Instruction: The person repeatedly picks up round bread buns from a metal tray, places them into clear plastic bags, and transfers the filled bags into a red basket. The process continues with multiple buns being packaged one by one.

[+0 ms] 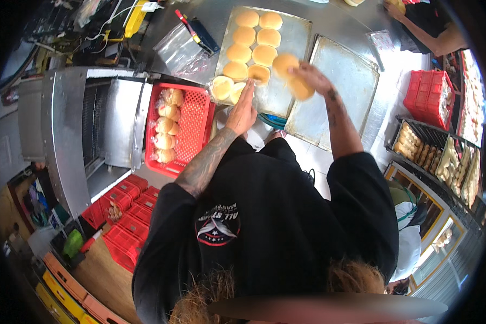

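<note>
My right hand (314,77) grips a pair of round golden buns (301,89), blurred by motion, above the right part of a metal baking tray (281,91). Two rows of similar buns (239,53) sit on that tray. At its near left corner, two paler buns (222,88) lie in clear plastic. My left hand (243,113) reaches over the tray's near edge, its fingers straight and close together. It partly covers one of the paler buns, and whether it grips the plastic cannot be made out.
A second baking tray (336,85) lies at right. A red plastic crate (194,133) with several bagged buns stands at left, beside a steel machine (117,117). Clear plastic bags (184,50) lie behind. Another person's arm (421,34) shows at far right, near stacked red crates (423,95).
</note>
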A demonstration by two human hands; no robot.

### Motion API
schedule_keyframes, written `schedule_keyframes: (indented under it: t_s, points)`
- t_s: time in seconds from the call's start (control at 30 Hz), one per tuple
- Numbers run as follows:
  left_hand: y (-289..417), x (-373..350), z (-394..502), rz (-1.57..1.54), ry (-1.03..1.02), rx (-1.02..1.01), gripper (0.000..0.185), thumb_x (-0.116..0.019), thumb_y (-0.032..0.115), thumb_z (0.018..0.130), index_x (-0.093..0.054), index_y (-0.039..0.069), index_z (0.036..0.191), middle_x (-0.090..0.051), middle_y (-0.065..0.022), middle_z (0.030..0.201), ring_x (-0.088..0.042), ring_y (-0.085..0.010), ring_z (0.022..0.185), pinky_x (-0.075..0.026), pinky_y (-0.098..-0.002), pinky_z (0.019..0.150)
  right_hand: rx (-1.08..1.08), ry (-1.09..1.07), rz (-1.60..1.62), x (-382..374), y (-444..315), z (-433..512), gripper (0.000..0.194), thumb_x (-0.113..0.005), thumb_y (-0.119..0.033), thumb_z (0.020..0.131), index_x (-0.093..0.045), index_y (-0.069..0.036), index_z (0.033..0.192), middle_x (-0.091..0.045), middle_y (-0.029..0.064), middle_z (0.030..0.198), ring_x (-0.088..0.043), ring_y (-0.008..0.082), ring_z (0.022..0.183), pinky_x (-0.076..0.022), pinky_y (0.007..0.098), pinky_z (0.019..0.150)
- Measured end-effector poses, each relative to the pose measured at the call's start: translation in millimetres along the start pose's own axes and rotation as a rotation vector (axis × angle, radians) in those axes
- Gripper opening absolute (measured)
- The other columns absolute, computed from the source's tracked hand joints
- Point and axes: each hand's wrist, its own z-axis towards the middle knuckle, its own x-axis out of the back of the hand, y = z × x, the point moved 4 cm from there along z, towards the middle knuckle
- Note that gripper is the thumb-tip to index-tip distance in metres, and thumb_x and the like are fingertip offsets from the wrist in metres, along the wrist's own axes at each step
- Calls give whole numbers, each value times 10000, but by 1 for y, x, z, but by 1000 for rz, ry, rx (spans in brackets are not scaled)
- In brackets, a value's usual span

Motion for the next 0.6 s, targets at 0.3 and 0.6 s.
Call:
schedule_keyframes:
  t_s: [0.3,0.6]
  points:
    - [20,14,-4,88,-178,-7,910,-518,-143,790,-138,-71,1614,-89,-288,1702,-116,-402,1594,-188,-427,1301,-87,-332,499,-107,-5,-26,618,-715,-393,975,-560,-46,1462,-652,129,1349,-632,222,1215,-498,338,1048]
    - [34,29,-5,63,-49,-82,945,-568,-124,774,-138,-78,1614,-95,-292,1702,-94,-394,1601,-165,-416,1305,182,223,758,-137,19,-34,527,-738,-159,982,-542,-25,1453,-684,88,1256,-679,170,1052,-556,310,945]
